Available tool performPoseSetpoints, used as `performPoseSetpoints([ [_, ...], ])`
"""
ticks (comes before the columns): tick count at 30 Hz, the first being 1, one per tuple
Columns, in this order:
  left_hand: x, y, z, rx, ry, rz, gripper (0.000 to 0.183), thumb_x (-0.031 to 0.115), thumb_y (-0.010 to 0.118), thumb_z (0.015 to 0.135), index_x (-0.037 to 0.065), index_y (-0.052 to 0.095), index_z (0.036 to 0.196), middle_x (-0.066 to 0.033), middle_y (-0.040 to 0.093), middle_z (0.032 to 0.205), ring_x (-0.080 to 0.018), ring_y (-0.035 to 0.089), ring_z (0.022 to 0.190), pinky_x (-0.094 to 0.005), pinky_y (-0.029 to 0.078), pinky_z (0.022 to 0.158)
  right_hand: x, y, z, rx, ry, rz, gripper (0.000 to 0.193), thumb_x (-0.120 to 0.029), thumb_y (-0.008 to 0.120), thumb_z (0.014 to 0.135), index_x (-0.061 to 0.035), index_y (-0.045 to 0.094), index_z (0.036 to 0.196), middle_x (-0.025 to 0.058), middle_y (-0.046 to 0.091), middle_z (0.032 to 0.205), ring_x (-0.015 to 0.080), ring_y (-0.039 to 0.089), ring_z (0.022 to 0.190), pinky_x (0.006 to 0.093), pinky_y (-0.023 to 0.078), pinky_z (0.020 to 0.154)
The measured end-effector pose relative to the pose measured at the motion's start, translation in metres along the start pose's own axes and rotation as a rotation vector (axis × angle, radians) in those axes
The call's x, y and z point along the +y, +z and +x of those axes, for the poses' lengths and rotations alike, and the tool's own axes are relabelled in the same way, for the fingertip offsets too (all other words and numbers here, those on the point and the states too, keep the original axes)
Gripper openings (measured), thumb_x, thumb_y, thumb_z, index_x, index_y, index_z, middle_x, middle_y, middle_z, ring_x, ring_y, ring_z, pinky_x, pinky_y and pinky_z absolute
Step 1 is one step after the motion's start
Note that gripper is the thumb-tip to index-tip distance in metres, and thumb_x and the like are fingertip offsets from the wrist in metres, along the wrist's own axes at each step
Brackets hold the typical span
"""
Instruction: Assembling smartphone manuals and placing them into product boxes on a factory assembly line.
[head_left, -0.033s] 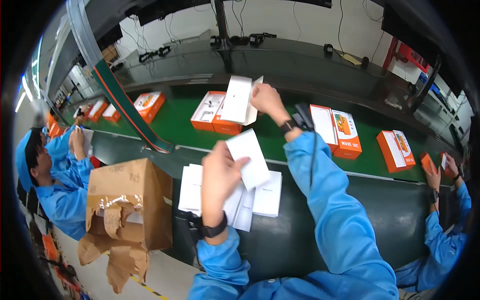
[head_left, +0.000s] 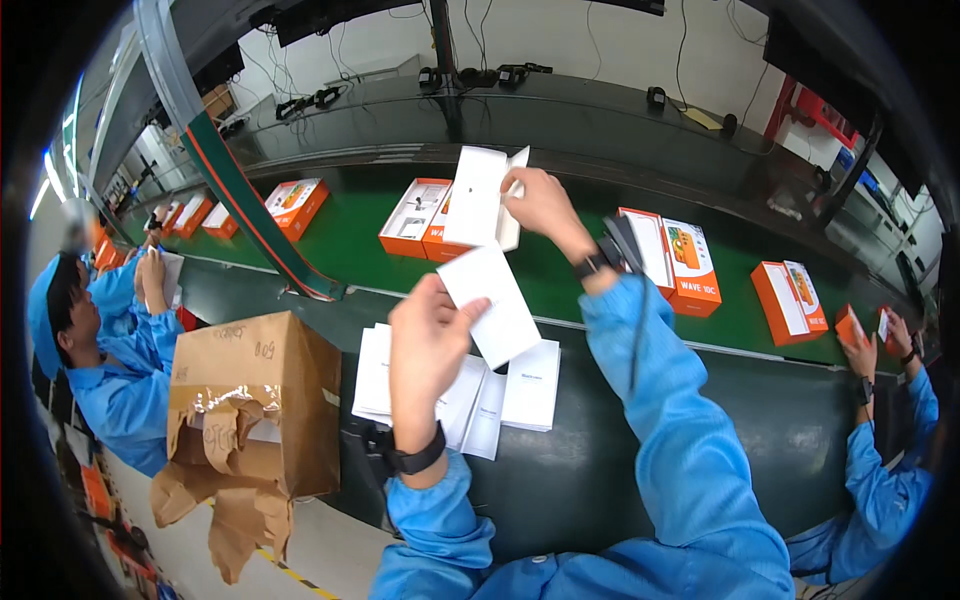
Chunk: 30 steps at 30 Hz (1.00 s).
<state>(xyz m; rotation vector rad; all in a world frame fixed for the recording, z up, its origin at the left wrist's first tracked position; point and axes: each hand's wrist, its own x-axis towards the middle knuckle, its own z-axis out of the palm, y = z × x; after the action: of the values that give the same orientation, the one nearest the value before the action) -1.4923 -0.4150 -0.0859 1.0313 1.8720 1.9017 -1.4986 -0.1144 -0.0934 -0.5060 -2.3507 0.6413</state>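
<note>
My left hand [head_left: 428, 335] pinches a white booklet [head_left: 490, 305] between thumb and fingers, tilted above several white booklets [head_left: 530, 385] spread on the dark table. Farther off, my right hand [head_left: 545, 212] grips the edge of a white folded card insert [head_left: 474, 195] with a raised side flap. The insert is held over an orange phone box that it partly covers. Beside that covered part, an open orange box tray [head_left: 408, 222] shows small accessories inside. The booklet's top corner overlaps the insert's lower edge in view; whether they touch I cannot tell.
A torn brown carton [head_left: 240, 370] stands left of the booklets. More orange boxes [head_left: 690, 270] sit along the green belt [head_left: 575, 270]. A green post [head_left: 250, 205] rises at left. Co-workers in blue work at the left [head_left: 110, 350] and right [head_left: 880, 440].
My left hand and its booklet have shifted slightly up and left, closer to the insert. My right wrist has moved a little right, its fingers still on the insert.
</note>
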Motion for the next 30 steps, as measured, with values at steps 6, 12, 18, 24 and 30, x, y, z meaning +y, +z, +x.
performPoseSetpoints([
  [6,0.049,0.004,-0.011,0.118,-0.004,-0.141,0.024,0.013,0.089,0.104,-0.006,0.079,0.112,-0.0074,0.083,0.098,-0.0078,0.072,0.086,-0.0221,0.054,0.076,-0.088,-0.133,-0.157,-0.295,-0.157,0.302,0.046,-0.009,0.057,0.098,0.0052,0.077,0.137,0.0305,0.08,0.123,0.0401,0.08,0.107,0.0463,0.061,0.095],
  [12,0.035,0.059,-0.014,-0.014,0.219,0.009,0.022,0.006,0.096,0.091,-0.01,0.083,0.099,-0.0041,0.075,0.09,-0.0128,0.058,0.083,-0.0297,0.049,0.079,-0.064,-0.16,-0.232,-0.093,0.095,0.646,0.05,-0.01,0.087,0.102,0.0074,0.073,0.146,0.0162,0.079,0.138,0.0206,0.075,0.122,0.0377,0.062,0.107],
  [18,0.006,0.069,-0.021,-0.104,0.353,-0.007,0.023,0.013,0.073,0.11,-0.009,0.077,0.115,-0.0122,0.072,0.132,-0.0206,0.065,0.124,-0.0341,0.049,0.107,-0.053,-0.152,-0.245,-0.01,-0.025,0.583,0.025,-0.017,0.088,0.1,0.006,0.083,0.107,0.0194,0.083,0.098,0.0193,0.076,0.092,0.0362,0.059,0.085],
  [24,-0.005,0.098,-0.046,-0.137,0.245,-0.162,0.068,0.045,0.057,0.118,0.001,0.047,0.168,-0.0191,0.063,0.157,-0.0284,0.066,0.142,-0.0424,0.053,0.119,-0.05,-0.167,-0.268,0.097,-0.002,1.066,0.03,-0.021,0.089,0.101,0.0083,0.084,0.108,0.0106,0.083,0.09,0.0112,0.07,0.08,0.032,0.057,0.074],
  [30,-0.025,0.096,-0.012,-0.247,0.206,-0.162,0.093,0.051,0.069,0.107,0.003,0.031,0.177,-0.0254,0.053,0.171,-0.0367,0.062,0.152,-0.0478,0.052,0.124,-0.041,-0.155,-0.26,-0.037,0.062,1.187,0.034,-0.021,0.092,0.1,0.0077,0.086,0.117,0.0065,0.085,0.101,0.01,0.072,0.09,0.0295,0.058,0.085],
])
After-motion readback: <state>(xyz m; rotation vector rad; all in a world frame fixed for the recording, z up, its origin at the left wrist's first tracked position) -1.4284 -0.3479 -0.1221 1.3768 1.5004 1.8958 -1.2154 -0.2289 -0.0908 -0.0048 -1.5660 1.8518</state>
